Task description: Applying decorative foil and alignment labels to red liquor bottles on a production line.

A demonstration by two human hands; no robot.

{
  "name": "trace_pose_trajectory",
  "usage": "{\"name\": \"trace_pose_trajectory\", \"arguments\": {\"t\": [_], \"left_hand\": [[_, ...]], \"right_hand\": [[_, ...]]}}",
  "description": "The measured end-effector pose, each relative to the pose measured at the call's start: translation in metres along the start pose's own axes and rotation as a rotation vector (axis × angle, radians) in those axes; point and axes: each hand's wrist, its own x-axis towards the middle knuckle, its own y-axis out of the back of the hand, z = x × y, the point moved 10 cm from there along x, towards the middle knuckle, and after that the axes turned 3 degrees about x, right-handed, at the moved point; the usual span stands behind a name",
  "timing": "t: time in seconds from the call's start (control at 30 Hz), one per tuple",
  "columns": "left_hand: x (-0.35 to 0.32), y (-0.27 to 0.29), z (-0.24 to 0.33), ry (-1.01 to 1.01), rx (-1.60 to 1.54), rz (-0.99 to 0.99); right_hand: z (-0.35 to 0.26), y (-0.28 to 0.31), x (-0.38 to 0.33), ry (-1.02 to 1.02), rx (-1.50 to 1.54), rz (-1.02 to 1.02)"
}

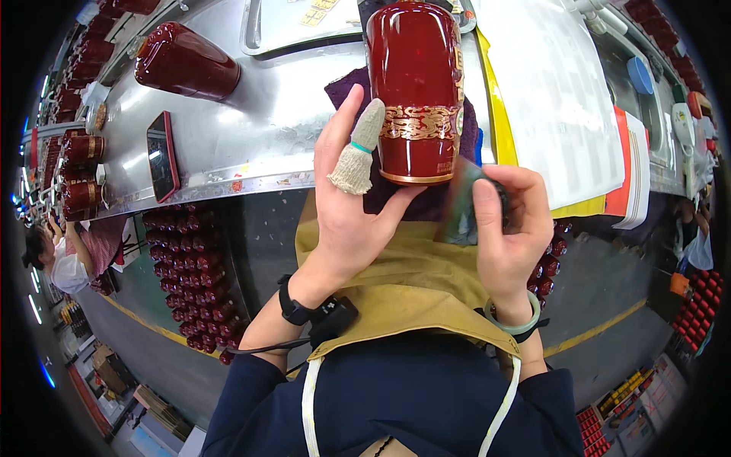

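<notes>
A glossy dark red bottle [415, 68] with a gold patterned band lies on a purple cloth [349, 85] at the table's near edge, its base toward me. My left hand [346, 206] is at the bottle's lower left, fingers stretched out and apart. One finger wears a knitted cot [355, 160] with a green ring; the thumb reaches to the bottle's base. Beside the base, my right hand [512, 221] is closed on a flat, dark green piece [461, 206], smeared by motion. Its exact kind cannot be made out.
Another red bottle [186, 62] lies on the metal table [266, 114], near a phone [162, 156]. White sheets [556, 99] over yellow and red ones lie to the right. A metal tray [274, 38] is at the back. Rows of red bottles [186, 278] stand below; a person [72, 259] sits far left.
</notes>
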Motion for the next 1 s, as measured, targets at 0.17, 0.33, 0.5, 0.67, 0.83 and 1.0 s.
{"name": "trace_pose_trajectory", "arguments": {"t": [0.17, 0.33, 0.5, 0.67, 0.83, 1.0], "left_hand": [[0.007, 0.004, 0.009, -0.025, 0.055, 0.024], [-0.011, 0.017, 0.004, -0.066, 0.059, 0.042], [-0.022, 0.016, 0.012, -0.174, 0.142, 0.098], [-0.020, 0.016, 0.015, -0.202, 0.211, 0.116], [-0.020, 0.009, 0.029, -0.255, 0.367, 0.093], [-0.013, -0.003, 0.045, -0.295, 0.518, 0.071]], "right_hand": [[-0.012, -0.023, -0.001, 0.071, 0.008, -0.093], [0.029, 0.022, 0.006, -0.077, -0.174, 0.074], [0.033, 0.026, 0.004, -0.088, -0.022, 0.090], [0.038, 0.019, -0.001, -0.163, -0.019, 0.050], [0.039, 0.018, 0.004, -0.153, 0.005, 0.053], [0.043, 0.021, 0.005, -0.168, 0.019, 0.059]]}}
